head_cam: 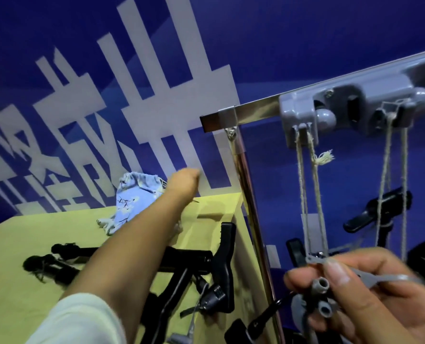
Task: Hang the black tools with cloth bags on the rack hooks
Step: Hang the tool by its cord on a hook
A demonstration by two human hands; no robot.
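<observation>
My left hand (182, 181) reaches far across the yellow-green table (12, 269) and is at the light blue patterned cloth bag (134, 202); the fingers are hidden behind the wrist. My right hand (360, 291) pinches a grey plastic piece with small tubes, tied to twine (310, 194) that hangs from the grey hook block (343, 108) on the metal rack rail (253, 111). Black tools (201, 264) lie on the table under my left forearm. A black tool (377, 209) hangs on a second twine loop.
The rack's shiny upright post (253, 219) stands at the table's right edge. A blue wall with large white characters (156, 95) is behind. More black tool parts (256, 324) sit low by the post.
</observation>
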